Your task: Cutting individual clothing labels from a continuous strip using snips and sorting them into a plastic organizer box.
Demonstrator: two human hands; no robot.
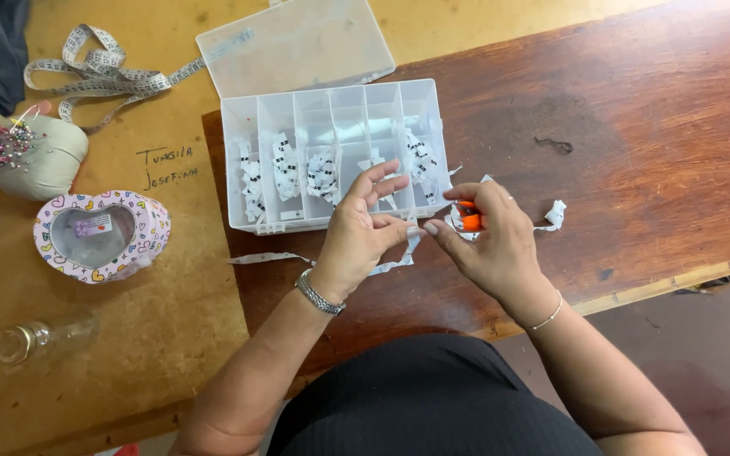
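1. our left hand pinches the end of a thin white label strip between thumb and forefinger, the other fingers fanned out loosely above it
2. our right hand is curled closed around a small orange tool, likely a snipper, though most of it is hidden in the palm; white strip also bunches under those fingers
3. the strip hangs between both hands just in front of the clear compartment box, whose lid lies open behind it; cut label pieces sit in several compartments
4. we judge the strip very light, limp and soft, so it will flop and twist unless we keep it taut between the two pinches; it looks neither fragile nor slippery
5. best hold, we think, is close to the spot being worked, flat between fingertip pads
6. a loose scrap lies on the dark wooden table to the right, and another length trails off left
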